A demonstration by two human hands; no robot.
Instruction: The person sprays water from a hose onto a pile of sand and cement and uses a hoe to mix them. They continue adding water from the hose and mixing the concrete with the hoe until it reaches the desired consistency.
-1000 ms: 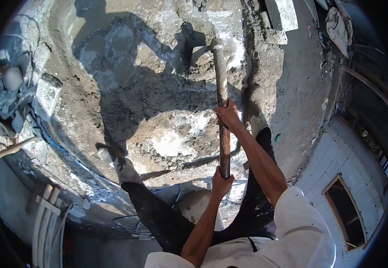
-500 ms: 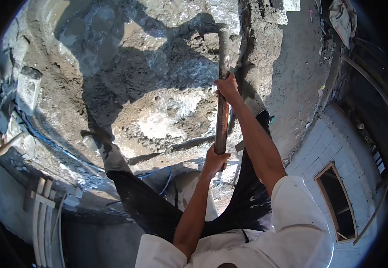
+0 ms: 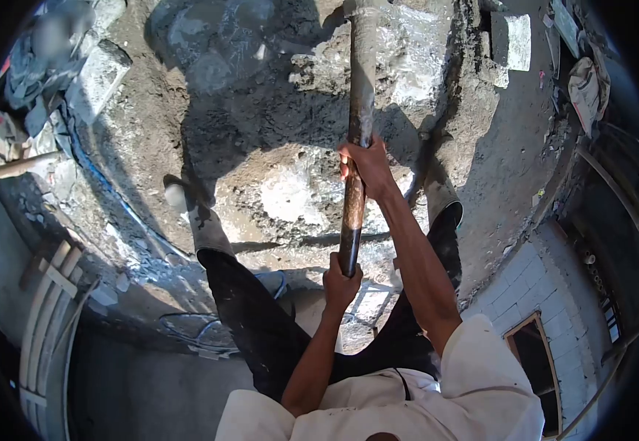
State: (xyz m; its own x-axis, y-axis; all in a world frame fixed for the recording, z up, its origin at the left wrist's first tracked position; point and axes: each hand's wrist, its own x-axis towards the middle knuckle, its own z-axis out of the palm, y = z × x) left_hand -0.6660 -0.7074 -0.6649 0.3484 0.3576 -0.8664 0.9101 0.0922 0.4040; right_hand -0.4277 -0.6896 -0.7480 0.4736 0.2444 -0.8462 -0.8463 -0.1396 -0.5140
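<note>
A long wooden handle [image 3: 362, 95] runs from between my legs up to the top edge of the view, where its far end is hard to make out. Near its lower end my left hand [image 3: 342, 283] is wrapped round it. Higher up, my right hand [image 3: 365, 165] grips the same handle. Beneath it lies wet, rough grey mortar or mud [image 3: 246, 132] with a pale patch [image 3: 290, 195] near my feet. My boots, one on the left [image 3: 209, 231] and one on the right [image 3: 440, 192], stand apart in it.
Blue hose [image 3: 106, 187] curves along the left and behind my legs. A concrete block [image 3: 99, 81] lies at the upper left, another [image 3: 512, 41] at the upper right. Wooden slats [image 3: 49, 316] lean at the lower left. A block wall [image 3: 514, 283] with a framed opening [image 3: 536, 364] rises at the right.
The handle's upper part has come up and closer to the camera, and both hands have shifted slightly left with it. The whole view has shifted, so the ground appears further right.
</note>
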